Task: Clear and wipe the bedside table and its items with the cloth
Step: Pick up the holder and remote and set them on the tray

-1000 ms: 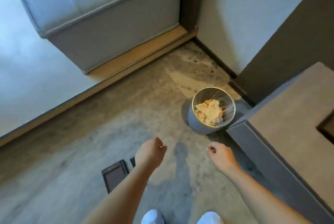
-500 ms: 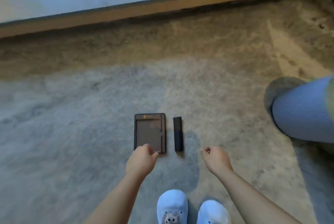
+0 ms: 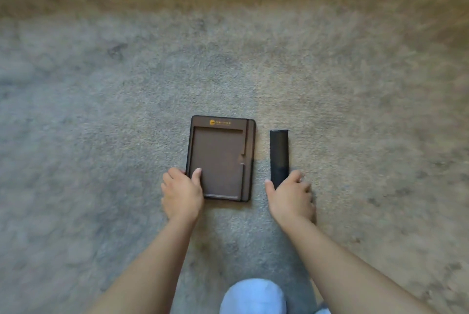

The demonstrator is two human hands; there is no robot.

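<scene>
A flat dark brown tray (image 3: 220, 159) with a gold logo at its far end lies on the grey carpet. My left hand (image 3: 181, 193) grips its near left corner, thumb on the top face. To its right lies a slim black remote (image 3: 279, 155), lengthwise. My right hand (image 3: 290, 197) closes around the remote's near end, thumb on its left side and fingers on its right. No cloth or bedside table is in view.
Grey carpet (image 3: 101, 110) fills the view, turning brownish toward the far edge. One of my white slippers (image 3: 253, 296) shows at the bottom between my forearms.
The view has swung from the bin and table down to the floor and come closer. Both hands reached forward: the left took the tray's corner, the right took the remote's end.
</scene>
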